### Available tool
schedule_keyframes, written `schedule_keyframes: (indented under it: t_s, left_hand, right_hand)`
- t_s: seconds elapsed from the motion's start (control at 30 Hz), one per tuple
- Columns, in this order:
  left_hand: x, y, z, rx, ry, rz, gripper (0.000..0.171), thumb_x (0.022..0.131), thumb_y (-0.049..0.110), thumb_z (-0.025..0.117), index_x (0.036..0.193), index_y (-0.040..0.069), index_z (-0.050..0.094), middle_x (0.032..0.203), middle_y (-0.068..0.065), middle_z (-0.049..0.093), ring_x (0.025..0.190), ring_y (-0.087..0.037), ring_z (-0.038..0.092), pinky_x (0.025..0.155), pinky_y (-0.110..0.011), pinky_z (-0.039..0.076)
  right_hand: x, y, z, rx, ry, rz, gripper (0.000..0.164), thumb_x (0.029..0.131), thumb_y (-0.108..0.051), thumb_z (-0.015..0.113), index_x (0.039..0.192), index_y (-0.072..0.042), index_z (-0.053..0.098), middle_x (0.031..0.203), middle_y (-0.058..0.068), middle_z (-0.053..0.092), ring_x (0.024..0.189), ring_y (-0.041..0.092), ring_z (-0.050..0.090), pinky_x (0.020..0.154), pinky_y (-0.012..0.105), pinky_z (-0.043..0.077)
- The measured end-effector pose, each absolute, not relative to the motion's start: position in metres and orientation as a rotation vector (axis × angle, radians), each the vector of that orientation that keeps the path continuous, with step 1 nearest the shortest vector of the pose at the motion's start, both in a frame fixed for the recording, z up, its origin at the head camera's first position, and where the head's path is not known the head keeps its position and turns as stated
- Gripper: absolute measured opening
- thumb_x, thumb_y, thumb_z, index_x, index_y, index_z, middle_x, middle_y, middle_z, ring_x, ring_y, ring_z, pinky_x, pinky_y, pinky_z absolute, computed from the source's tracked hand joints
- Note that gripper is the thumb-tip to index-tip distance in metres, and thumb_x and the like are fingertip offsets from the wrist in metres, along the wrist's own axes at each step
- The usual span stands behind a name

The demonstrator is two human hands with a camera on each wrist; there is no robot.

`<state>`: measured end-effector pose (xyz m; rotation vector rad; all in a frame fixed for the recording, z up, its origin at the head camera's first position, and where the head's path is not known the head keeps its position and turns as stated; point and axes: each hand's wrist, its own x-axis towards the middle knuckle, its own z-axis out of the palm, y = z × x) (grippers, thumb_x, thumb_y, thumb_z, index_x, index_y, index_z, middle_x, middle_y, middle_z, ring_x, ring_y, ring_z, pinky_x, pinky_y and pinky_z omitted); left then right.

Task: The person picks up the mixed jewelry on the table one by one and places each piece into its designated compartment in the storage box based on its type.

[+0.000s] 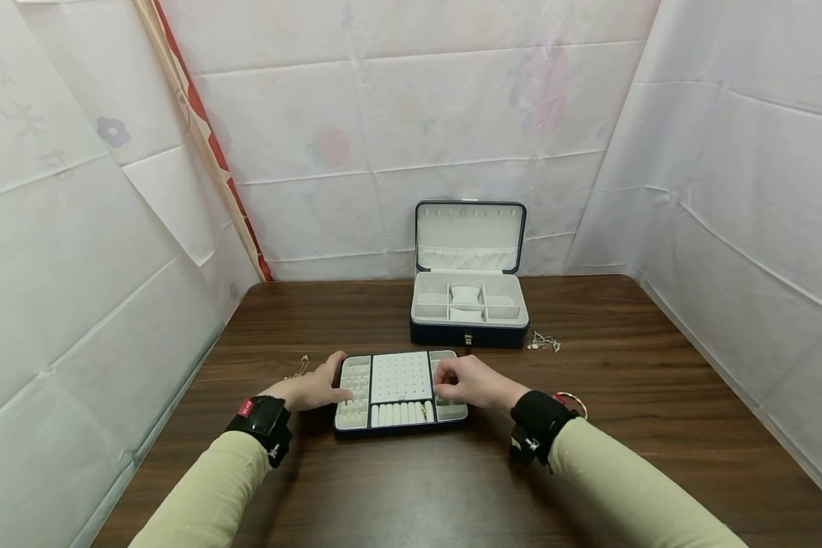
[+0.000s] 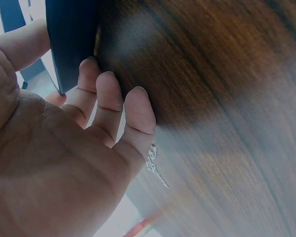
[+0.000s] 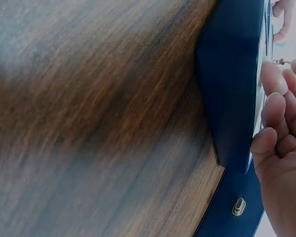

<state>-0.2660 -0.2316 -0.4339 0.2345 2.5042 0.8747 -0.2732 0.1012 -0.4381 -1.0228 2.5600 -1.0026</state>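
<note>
A shallow jewelry tray (image 1: 400, 378) with a dark blue outside and pale compartments lies in front of me. My left hand (image 1: 317, 387) holds its left end, thumb over the rim and fingers around the outer wall; in the left wrist view that wall (image 2: 71, 44) is beside the fingers. Over the right-hand compartments, my right hand (image 1: 476, 380) has its fingertips bunched. Between its thumb and forefinger in the right wrist view shows a bit of thin chain (image 3: 281, 61); most of the chain is hidden. A small gold-coloured piece (image 1: 423, 409) sits in the ring rolls.
Behind the tray stands an open jewelry box (image 1: 469, 335), lid upright, with several compartments and small cushions. A silvery chain heap (image 1: 543, 341) lies to its right. Another chain (image 1: 301, 367) lies beyond my left hand. White sheets (image 1: 411, 137) hang around the brown table (image 1: 411, 487).
</note>
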Motion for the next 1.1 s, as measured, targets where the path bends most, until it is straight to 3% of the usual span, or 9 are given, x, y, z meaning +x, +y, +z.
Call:
schedule_keyframes:
  t_s: [1.1]
  left_hand:
    - [-0.266, -0.232, -0.435, 0.237, 2.512, 0.862, 0.088, 0.101, 0.025, 0.066, 0.161, 0.001, 0.006, 0.163, -0.034, 0.014, 0.149, -0.051, 0.021, 0.116, -0.065, 0.024]
  right_hand:
    - [-0.272, 0.090, -0.438, -0.993, 2.569, -0.938, 0.013, 0.102, -0.015, 0.060, 0.092, -0.015, 0.068, 0.071, -0.012, 0.058, 0.063, 0.003, 0.047, 0.062, 0.023, 0.041]
